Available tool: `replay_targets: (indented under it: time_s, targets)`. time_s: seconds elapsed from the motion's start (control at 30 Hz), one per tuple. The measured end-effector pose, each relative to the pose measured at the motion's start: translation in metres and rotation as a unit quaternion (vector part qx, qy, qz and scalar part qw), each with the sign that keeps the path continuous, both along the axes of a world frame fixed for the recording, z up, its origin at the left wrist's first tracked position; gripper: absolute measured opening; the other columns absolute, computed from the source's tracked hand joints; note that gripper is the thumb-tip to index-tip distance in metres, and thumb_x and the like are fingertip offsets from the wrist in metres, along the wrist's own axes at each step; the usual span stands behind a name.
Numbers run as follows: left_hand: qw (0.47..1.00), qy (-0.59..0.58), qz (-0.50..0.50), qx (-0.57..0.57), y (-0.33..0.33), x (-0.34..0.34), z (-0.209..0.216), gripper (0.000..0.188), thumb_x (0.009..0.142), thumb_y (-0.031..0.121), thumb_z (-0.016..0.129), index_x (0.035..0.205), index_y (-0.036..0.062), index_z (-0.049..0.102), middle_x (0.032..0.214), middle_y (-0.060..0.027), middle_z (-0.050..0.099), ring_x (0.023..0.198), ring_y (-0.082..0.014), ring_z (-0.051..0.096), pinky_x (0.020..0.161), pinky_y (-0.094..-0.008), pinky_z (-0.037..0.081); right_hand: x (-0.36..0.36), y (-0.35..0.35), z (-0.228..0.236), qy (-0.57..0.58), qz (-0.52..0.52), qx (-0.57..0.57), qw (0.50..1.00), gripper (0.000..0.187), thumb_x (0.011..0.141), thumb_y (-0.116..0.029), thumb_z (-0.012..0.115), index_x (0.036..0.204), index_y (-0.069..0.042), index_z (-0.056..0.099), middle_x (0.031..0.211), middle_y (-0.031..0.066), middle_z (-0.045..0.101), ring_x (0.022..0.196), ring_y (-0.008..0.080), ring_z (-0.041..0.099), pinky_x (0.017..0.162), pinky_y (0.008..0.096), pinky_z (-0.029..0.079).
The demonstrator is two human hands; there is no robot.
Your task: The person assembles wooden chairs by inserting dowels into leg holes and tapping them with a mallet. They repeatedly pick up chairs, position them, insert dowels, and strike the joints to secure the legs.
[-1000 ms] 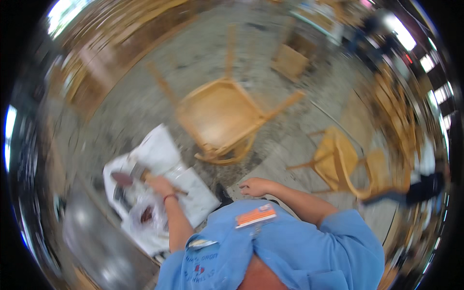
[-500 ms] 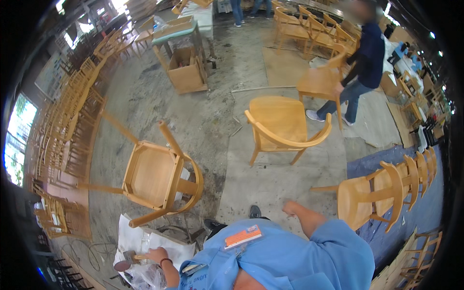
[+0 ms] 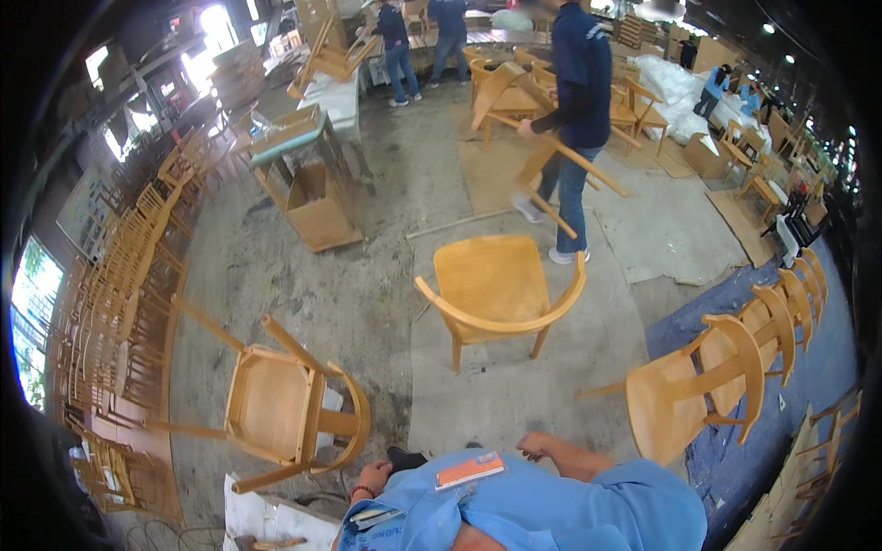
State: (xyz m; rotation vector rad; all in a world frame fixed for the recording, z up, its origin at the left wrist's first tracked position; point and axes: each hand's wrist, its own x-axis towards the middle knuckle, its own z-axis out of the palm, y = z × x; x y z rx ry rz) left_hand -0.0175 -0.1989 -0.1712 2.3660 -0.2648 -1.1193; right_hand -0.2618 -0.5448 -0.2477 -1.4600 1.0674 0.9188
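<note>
My left hand (image 3: 375, 476) is beside my waist, fingers loosely bent, holding nothing I can see. My right hand (image 3: 535, 445) hangs in front of me, loosely open and empty. A wooden mallet (image 3: 268, 544) lies on the white sheet (image 3: 276, 516) at the lower left, partly cut off by the picture's edge. Left of me, an upturned wooden chair (image 3: 273, 401) shows its seat underside, with its legs sticking out. Ahead, a wooden armchair (image 3: 496, 285) stands upright on the floor, its curved backrest toward me. Neither hand touches a chair.
A co-worker (image 3: 581, 87) carries a tilted chair (image 3: 542, 151) beyond the armchair. Lined-up chairs (image 3: 675, 386) stand at right; stacked chairs (image 3: 129, 303) line the left. A small table (image 3: 292, 138) with a cardboard box (image 3: 320, 209) stands ahead left. Two more people stand at the back.
My left hand has let go of the mallet and moved right, to my waist. My view has tilted up. The co-worker has lifted and tipped the chair, and now stands further left in view.
</note>
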Motion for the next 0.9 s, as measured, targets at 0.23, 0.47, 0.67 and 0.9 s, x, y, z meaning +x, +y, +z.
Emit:
replay_targets:
  time_s: [0.23, 0.47, 0.67, 0.9]
  targets:
    - [0.992, -0.009, 0.117, -0.055, -0.019, 0.068, -0.005, 0.040, 0.085, 0.027, 0.062, 0.115, 0.0015, 0.065, 0.111, -0.0218, 0.066, 0.110, -0.0317, 0.061, 0.095, -0.0398, 0.045, 0.048, -0.010, 0.012, -0.017, 0.001, 0.026, 1.000, 0.042, 0.094, -0.035, 0.053, 0.126, -0.008, 0.057, 0.119, 0.0147, 0.063, 0.096, 0.0279, 0.065, 0.075, 0.0420, 0.055]
    - [0.864, -0.339, 0.272, -0.256, -0.072, 0.221, 0.054, 0.079, 0.082, 0.020, 0.071, 0.143, -0.0062, 0.028, 0.147, -0.0253, 0.032, 0.136, -0.0357, 0.034, 0.112, -0.0373, 0.027, 0.032, -0.023, 0.026, 0.104, -0.044, -0.046, 0.992, 0.042, 0.093, -0.035, 0.058, 0.125, -0.008, 0.059, 0.114, 0.0134, 0.066, 0.089, 0.0252, 0.067, 0.064, 0.0385, 0.056]
    - [0.810, -0.330, 0.355, -0.328, -0.083, 0.317, 0.063, 0.047, 0.080, 0.011, 0.073, 0.120, 0.0003, 0.051, 0.110, -0.0146, 0.058, 0.101, -0.0255, 0.057, 0.091, -0.0355, 0.044, 0.079, -0.021, 0.069, 0.058, -0.063, -0.076, 0.993, 0.034, 0.090, -0.032, 0.060, 0.112, -0.006, 0.067, 0.102, 0.0108, 0.069, 0.088, 0.0204, 0.066, 0.063, 0.0345, 0.055]
    - [0.868, -0.337, 0.258, -0.258, -0.052, 0.331, 0.063, 0.028, 0.079, 0.006, 0.070, 0.103, 0.0003, 0.055, 0.081, -0.0048, 0.060, 0.077, -0.0193, 0.059, 0.074, -0.0333, 0.049, 0.148, -0.015, 0.069, -0.013, 0.222, -0.062, 0.973, 0.039, 0.093, -0.038, 0.054, 0.117, -0.009, 0.062, 0.108, 0.0067, 0.067, 0.077, 0.0194, 0.066, 0.066, 0.0349, 0.057]
